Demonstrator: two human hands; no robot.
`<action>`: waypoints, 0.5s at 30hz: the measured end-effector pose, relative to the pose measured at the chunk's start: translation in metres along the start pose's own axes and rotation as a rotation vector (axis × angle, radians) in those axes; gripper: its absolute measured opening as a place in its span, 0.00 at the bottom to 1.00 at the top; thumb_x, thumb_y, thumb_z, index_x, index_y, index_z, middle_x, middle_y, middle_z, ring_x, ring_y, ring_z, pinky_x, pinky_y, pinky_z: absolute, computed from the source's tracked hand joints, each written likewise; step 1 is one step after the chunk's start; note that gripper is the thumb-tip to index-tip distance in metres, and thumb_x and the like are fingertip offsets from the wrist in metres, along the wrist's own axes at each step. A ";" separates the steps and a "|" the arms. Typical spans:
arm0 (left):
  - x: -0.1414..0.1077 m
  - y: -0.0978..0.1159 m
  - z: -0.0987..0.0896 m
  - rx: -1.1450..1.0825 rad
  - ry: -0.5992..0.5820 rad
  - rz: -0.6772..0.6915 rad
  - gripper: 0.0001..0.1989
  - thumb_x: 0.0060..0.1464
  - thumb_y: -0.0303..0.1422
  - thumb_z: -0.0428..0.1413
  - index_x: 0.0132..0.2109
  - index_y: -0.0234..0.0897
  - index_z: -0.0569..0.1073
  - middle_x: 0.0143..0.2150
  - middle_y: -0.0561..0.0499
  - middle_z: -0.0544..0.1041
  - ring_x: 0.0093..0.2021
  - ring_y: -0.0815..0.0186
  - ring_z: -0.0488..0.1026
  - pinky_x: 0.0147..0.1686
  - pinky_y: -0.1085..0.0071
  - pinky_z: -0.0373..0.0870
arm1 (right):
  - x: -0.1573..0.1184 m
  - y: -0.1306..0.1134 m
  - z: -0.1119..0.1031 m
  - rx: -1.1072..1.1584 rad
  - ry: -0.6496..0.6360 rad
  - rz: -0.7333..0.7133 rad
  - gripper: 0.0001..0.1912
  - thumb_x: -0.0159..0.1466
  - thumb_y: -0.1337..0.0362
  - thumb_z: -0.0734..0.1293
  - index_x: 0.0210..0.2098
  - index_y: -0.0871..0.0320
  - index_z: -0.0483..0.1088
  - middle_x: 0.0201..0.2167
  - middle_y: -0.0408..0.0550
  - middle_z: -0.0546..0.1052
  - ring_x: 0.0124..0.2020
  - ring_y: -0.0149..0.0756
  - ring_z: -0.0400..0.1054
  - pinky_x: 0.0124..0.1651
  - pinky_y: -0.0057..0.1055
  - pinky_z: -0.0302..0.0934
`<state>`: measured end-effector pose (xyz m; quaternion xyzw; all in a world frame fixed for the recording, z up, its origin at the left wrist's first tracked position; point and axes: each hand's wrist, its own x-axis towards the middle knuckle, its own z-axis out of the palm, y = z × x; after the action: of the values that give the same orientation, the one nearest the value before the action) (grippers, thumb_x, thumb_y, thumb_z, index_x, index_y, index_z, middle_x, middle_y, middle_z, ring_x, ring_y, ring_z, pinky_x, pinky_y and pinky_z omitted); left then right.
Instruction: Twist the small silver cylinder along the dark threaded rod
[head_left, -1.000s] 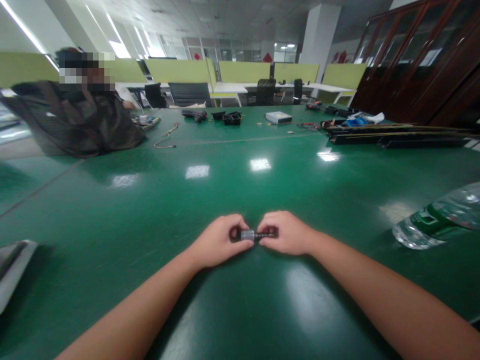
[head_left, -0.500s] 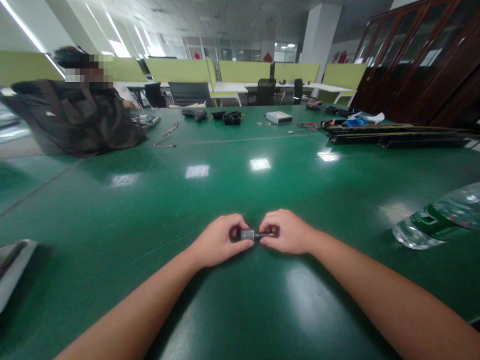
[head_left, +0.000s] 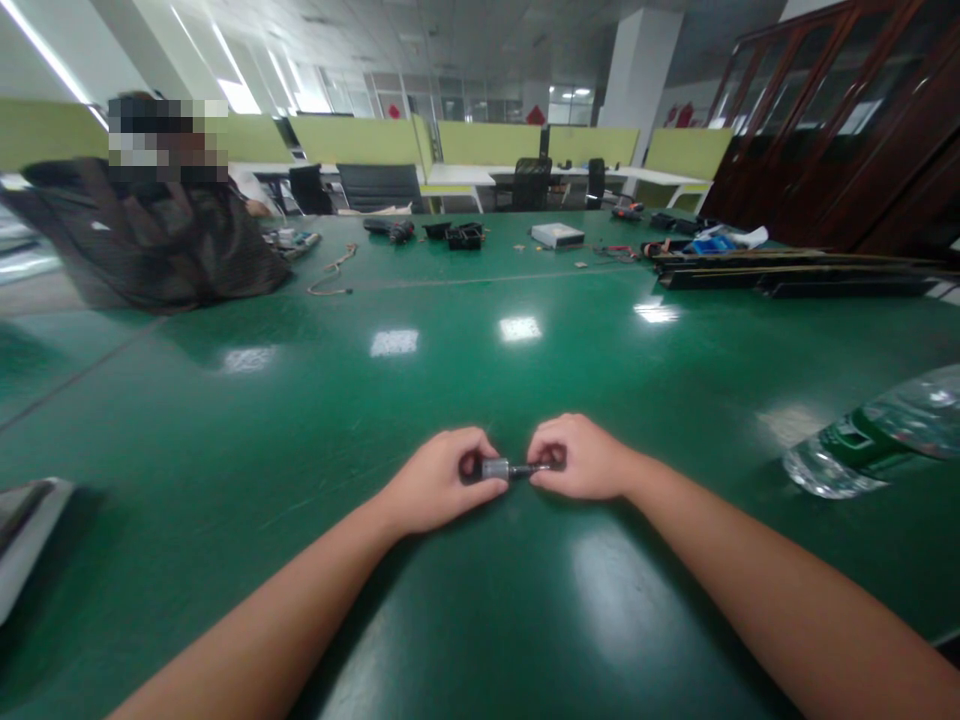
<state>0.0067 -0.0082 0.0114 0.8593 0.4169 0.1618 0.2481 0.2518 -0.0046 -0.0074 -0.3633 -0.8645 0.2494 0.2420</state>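
Observation:
A small grey cylinder with a thin dark rod out of its right end lies level, low over the green table; its exact kind is too small to make out. My left hand is closed around the cylinder, thumb below and fingers curled above. On the other side, my right hand pinches the rod near its far end between thumb and bent fingers. Between the two hands a short stretch of the rod shows. My fingers hide both ends of the piece.
On the green table a clear bottle with a green label lies at right. A large dark bag stands far left, near a person. Along the back are a power drill, a silver box and long black strips.
My right hand has slid a little to the right along the rod, so more of it shows. My left hand and the cylinder have stayed in place.

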 end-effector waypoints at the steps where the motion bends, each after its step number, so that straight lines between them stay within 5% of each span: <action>1: 0.000 0.000 0.000 0.001 0.000 0.002 0.12 0.54 0.41 0.61 0.38 0.36 0.74 0.30 0.53 0.73 0.31 0.65 0.69 0.31 0.72 0.62 | 0.000 0.001 -0.001 0.002 -0.007 0.003 0.04 0.53 0.67 0.72 0.30 0.59 0.76 0.26 0.42 0.75 0.27 0.29 0.67 0.33 0.26 0.58; 15: 0.000 -0.001 0.000 0.005 0.024 0.010 0.12 0.54 0.42 0.60 0.37 0.37 0.73 0.30 0.53 0.74 0.30 0.66 0.69 0.31 0.72 0.63 | -0.005 0.012 -0.017 0.058 -0.049 0.117 0.04 0.54 0.68 0.71 0.30 0.60 0.76 0.25 0.42 0.74 0.26 0.28 0.66 0.30 0.24 0.58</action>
<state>0.0064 -0.0078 0.0106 0.8601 0.4158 0.1724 0.2402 0.2709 0.0029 -0.0032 -0.3998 -0.8398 0.2970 0.2162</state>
